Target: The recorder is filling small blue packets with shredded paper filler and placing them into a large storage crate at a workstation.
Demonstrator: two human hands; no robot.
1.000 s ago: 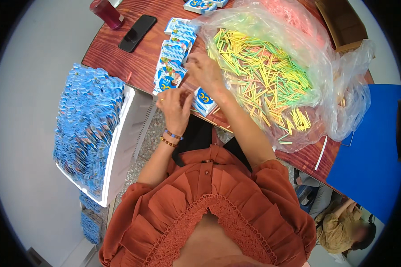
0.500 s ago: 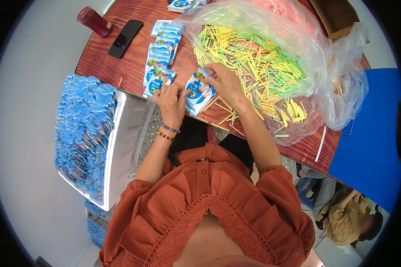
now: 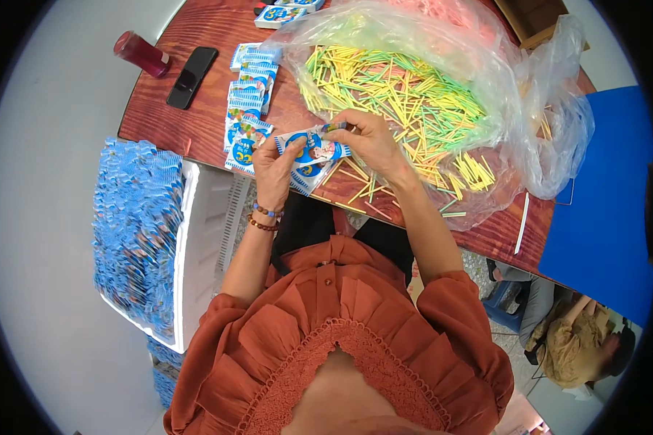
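My left hand [image 3: 274,171] pinches the left end of a small blue-and-white packet [image 3: 313,147], its thumb on top. The fingers of my right hand [image 3: 370,145] are closed on the packet's upper right end, so it is held between both hands above the table edge. Under it, another blue-and-white packet [image 3: 308,177] lies partly hidden on the table. Left of my hands, overlapping packets [image 3: 245,109] form two rows. Close to my right hand, yellow, green and pink thin sticks [image 3: 406,98] spill from a clear plastic bag [image 3: 519,109].
A dark phone [image 3: 191,77] and a red-lidded jar [image 3: 141,54] stand at the far left of the wooden table [image 3: 149,109]. A white crate [image 3: 185,254] full of blue packets is at the left. At right are a blue board [image 3: 595,210] and a seated person [image 3: 577,348].
A packet has been lifted off the table and turned more level between my two hands; another packet now shows beneath it. The whole view has shifted slightly.
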